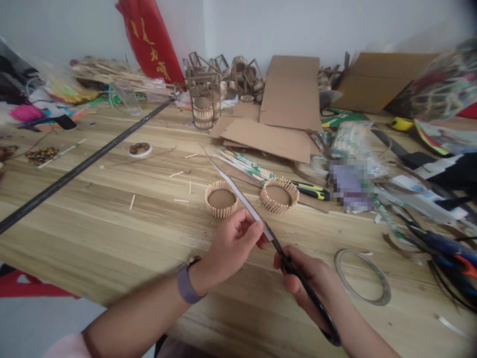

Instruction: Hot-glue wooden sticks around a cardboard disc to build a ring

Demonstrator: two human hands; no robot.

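My left hand [240, 236], with a watch on its wrist, pinches a narrow pale strip [244, 199] between thumb and fingers. The strip runs up and to the left, its far part thin and curling. My right hand [309, 278] is wrapped round black-handled scissors [315, 301], whose blades lie along the strip's lower end beside my left fingertips. Just beyond my hands, two round rings of short wooden sticks with brown bases stand on the table: one ring [221, 200] at the left, the other ring [278, 196] at the right.
A tape roll [363, 277] lies at the right on the wooden table [149, 238]. Behind the rings are a yellow-black cutter [309, 190], stick packets [248, 166] and cardboard [268, 136]. A long dark bar [89, 165] crosses the left side. Tools and cables crowd the right.
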